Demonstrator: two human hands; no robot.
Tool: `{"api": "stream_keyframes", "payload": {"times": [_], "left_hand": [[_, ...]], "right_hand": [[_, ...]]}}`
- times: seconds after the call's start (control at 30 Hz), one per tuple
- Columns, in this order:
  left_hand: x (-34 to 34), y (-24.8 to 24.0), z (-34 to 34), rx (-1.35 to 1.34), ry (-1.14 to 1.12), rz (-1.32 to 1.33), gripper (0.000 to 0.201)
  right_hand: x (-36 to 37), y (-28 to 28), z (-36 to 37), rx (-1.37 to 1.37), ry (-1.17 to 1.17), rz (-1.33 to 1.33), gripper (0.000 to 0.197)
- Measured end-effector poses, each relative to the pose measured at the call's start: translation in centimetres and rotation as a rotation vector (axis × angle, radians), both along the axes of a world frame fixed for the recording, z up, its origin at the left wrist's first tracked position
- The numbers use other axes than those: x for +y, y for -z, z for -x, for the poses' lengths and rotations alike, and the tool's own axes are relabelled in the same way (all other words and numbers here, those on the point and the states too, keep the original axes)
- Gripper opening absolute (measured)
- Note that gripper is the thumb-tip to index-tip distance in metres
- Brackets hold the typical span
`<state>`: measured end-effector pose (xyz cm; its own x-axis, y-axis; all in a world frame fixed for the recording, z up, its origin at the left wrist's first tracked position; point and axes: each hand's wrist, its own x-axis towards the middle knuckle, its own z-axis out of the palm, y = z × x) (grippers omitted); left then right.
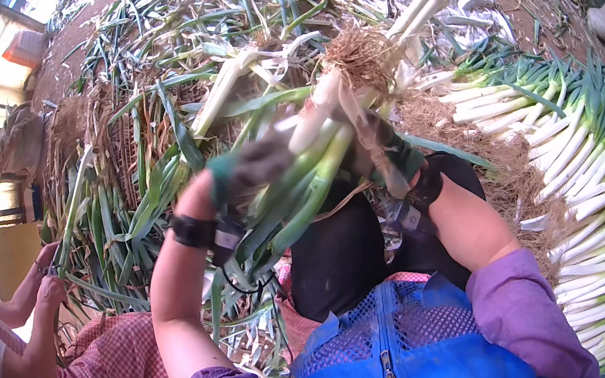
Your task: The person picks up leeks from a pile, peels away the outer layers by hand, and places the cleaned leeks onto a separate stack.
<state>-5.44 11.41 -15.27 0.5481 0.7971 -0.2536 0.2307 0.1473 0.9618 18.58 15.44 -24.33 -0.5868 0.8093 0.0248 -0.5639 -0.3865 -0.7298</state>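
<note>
Leeks (333, 157) — stripping, I judge; right hand (393, 143) closed round them, left hand (260, 165) too blurred to tell its fingers — next peel needs steady hold.

From afar, I am seeing a bunch of leeks (330, 155) tilting in mid-air, near the middle of my view. Its bushy brown roots (357, 57) are pointing upward, white stems are showing below, green leaves are slanting down-left, and a dry, pale strip (360, 124) is hanging.

Bright daylight, washed-out glare upper left; hands (259, 168) motion-blurred; edges bowed, rim black.
</note>
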Motion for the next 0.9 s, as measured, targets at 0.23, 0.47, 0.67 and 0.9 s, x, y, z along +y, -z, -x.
{"api": "stream_keyframes", "payload": {"times": [0.23, 0.47, 0.67, 0.9], "left_hand": [[-0.5, 3.5, 0.2, -0.073, -0.289, 0.130, 0.028], [4.8, -6.3, -7.0, 0.040, -0.424, 0.004, 0.047], [6.2, -9.5, -12.4, 0.141, -0.578, -0.084, 0.045], [0.8, -9.7, -11.5, 0.260, -0.091, -0.428, 0.058]], "right_hand": [[-0.2, -5.5, 0.0, -0.925, 0.281, -1.035, 0.035], [0.6, -2.7, 1.9, -0.102, 0.122, -0.159, 0.029], [-4.2, -8.3, 3.1, 0.014, -0.138, 0.067, 0.031], [-6.2, -12.6, 1.0, 0.008, 0.036, 0.097, 0.038]]}}
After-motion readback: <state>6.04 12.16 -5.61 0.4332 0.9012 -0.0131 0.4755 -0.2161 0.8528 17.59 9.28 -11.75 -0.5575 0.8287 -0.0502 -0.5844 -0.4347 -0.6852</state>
